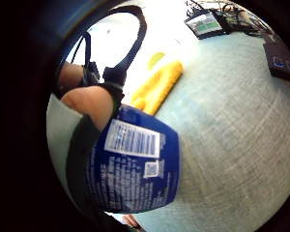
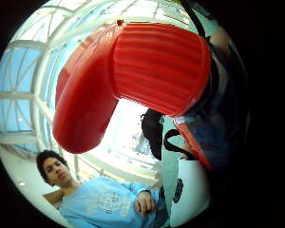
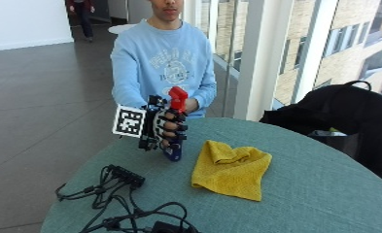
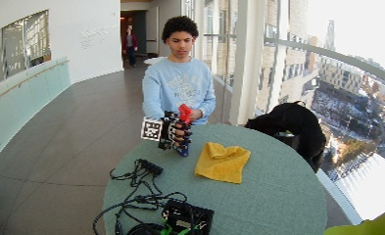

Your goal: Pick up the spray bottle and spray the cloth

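The gloved right hand [image 3: 165, 127] grips the spray bottle [image 3: 175, 116] above the worktop [image 3: 307, 184]; best aim its nozzle down at the yellow cloth [image 3: 231, 169] before squeezing.

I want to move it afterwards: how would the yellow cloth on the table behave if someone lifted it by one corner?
The yellow cloth lies rumpled with soft folds on the table, so it would probably hang floppy, not stiff. It looks thin, so likely light. Lying flat, it should not roll or tip; pushed, it may bunch up.
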### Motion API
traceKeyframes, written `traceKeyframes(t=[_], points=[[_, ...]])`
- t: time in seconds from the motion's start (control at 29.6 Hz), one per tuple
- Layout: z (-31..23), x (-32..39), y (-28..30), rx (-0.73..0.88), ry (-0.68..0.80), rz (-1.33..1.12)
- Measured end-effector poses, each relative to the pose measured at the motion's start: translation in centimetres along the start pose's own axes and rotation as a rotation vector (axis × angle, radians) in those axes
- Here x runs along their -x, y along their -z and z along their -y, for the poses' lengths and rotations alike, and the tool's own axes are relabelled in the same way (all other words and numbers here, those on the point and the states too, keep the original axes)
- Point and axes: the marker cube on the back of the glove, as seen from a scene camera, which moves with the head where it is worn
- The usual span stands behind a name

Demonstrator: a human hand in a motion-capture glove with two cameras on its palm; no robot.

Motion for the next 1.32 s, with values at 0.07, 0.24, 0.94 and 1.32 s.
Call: traceKeyframes(t=[0.07,0.24,0.94,1.32], points=[[0.2,0.3,0.0,0.022,-0.011,-0.014],[0.7,1.6,0.3,0.106,0.0,-0.052],[4.4,5.4,1.4,0.34,-0.152,-0.219],[4.4,6.0,0.6,0.419,-0.232,-0.279]])
